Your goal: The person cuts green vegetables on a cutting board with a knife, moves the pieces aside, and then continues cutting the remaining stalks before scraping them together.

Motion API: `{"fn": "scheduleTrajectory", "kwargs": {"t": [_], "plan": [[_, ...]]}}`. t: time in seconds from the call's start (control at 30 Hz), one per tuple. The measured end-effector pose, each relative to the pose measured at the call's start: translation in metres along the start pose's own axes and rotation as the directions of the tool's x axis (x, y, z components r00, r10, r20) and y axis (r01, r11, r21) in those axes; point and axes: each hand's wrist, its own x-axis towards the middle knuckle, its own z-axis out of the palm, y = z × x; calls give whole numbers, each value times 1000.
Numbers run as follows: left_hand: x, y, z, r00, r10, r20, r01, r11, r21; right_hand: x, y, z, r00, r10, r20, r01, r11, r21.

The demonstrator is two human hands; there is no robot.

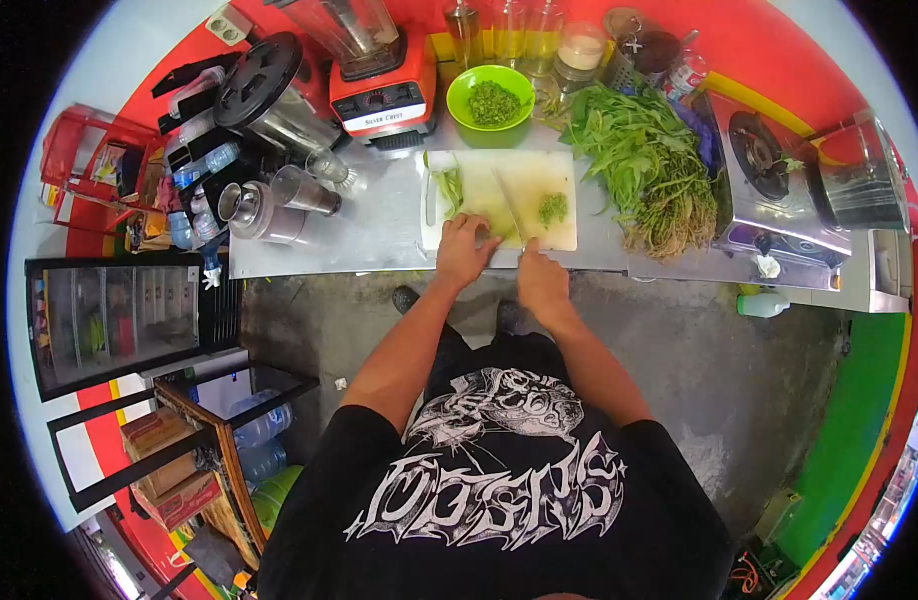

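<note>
A white cutting board (pixel 551 168) lies at the front of the metal counter. My right hand (pixel 544 282) is closed round the handle of a knife (pixel 509 203), whose blade points away from me across the board. Left of the blade, my left hand (pixel 465 250) rests on the board's front edge with its fingers bent and drawn together; what lies under them is hidden. Leafy green stalks (pixel 447 188) lie on the board just beyond those fingers. To the right of the knife sits a small heap of chopped greens (pixel 553 208).
Behind the board stands a green bowl (pixel 491 133) of chopped greens. A large bunch of leafy greens (pixel 644 150) lies to the right, beside a gas stove (pixel 769 165). A red blender (pixel 384 100), metal shakers (pixel 264 210) and glass bottles (pixel 509 35) stand around the back and left.
</note>
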Motion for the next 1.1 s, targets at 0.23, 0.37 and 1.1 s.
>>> {"fn": "scheduleTrajectory", "kwargs": {"t": [0.23, 0.37, 1.1], "plan": [[19, -10, -3, 984, -61, 169, 58, 998, 25, 23, -8, -3, 999, -14, -46, 14, 1000, 9], [32, -12, -6, 939, -160, 304, 149, 987, 58, 22, -11, -24, 998, -43, 35, 43, 999, -13], [39, -24, -12, 899, -146, 413, 201, 975, -93, 14, -10, 1, 996, 48, 75, -55, 994, 91]]}}
